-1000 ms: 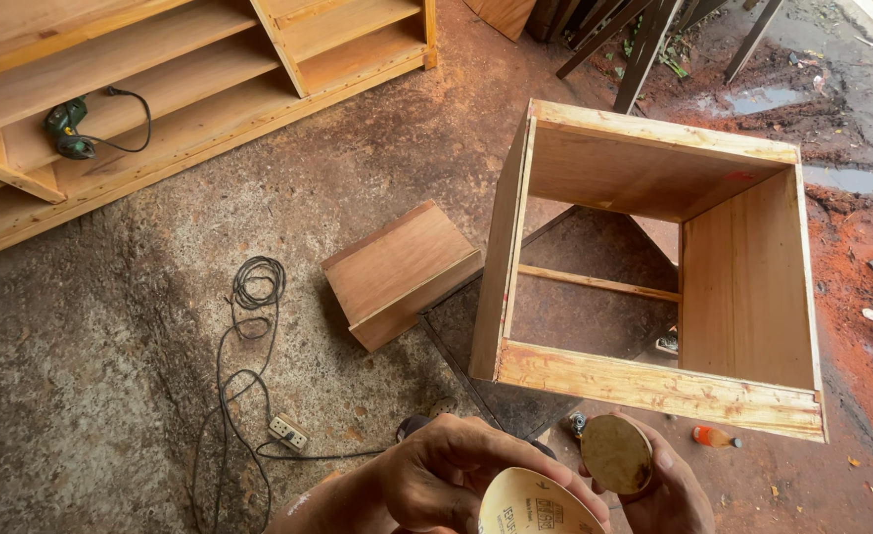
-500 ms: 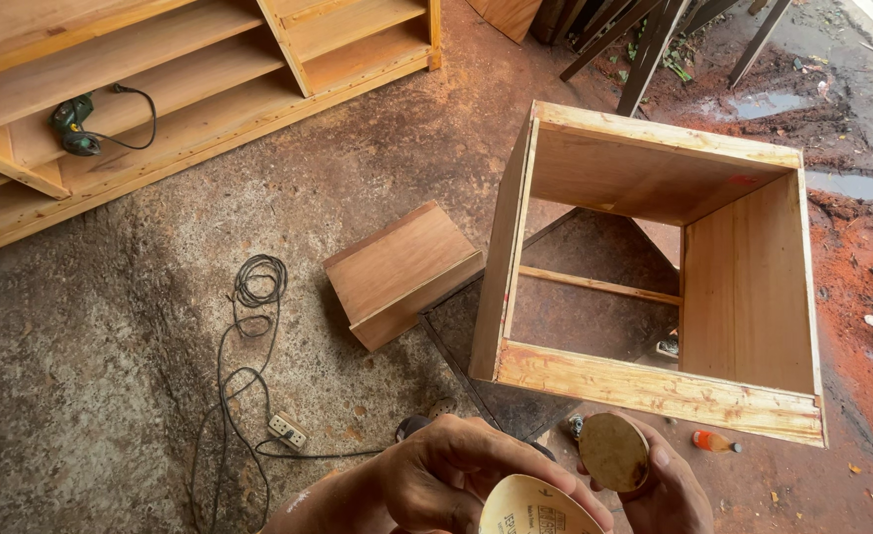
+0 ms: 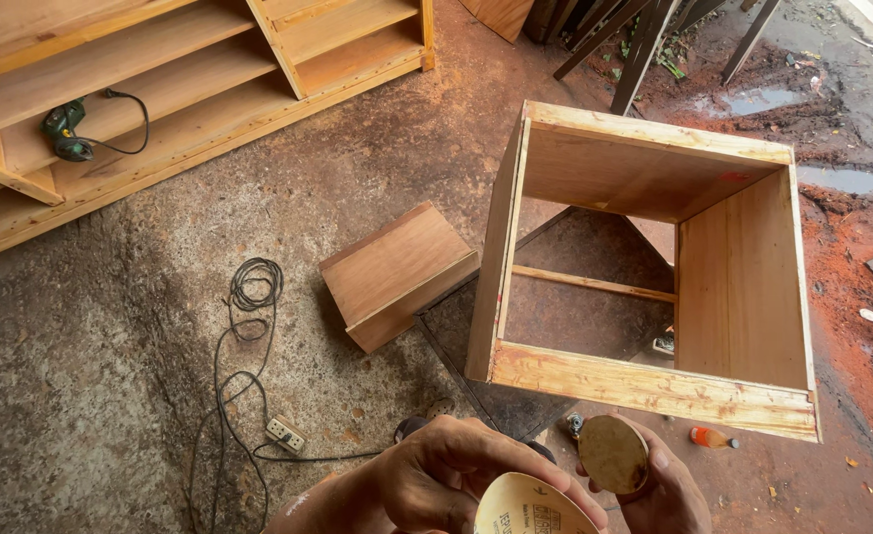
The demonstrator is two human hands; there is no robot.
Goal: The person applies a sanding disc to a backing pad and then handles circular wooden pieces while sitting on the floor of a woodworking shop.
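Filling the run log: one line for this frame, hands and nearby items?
left hand: holds sanding disc | right hand: holds round pad | nearby: open wooden box, wood block, cable

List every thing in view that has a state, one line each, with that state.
left hand: curled around the sanding disc, gripping it
right hand: holding the round pad
sanding disc: bent, pale back facing up
round pad: bare, face up
wooden cabinet frame: open, standing on the ground
small wooden box: lying on the ground, closed side up
black cord: partly coiled, running to the power strip
green power tool: resting on the shelf unit
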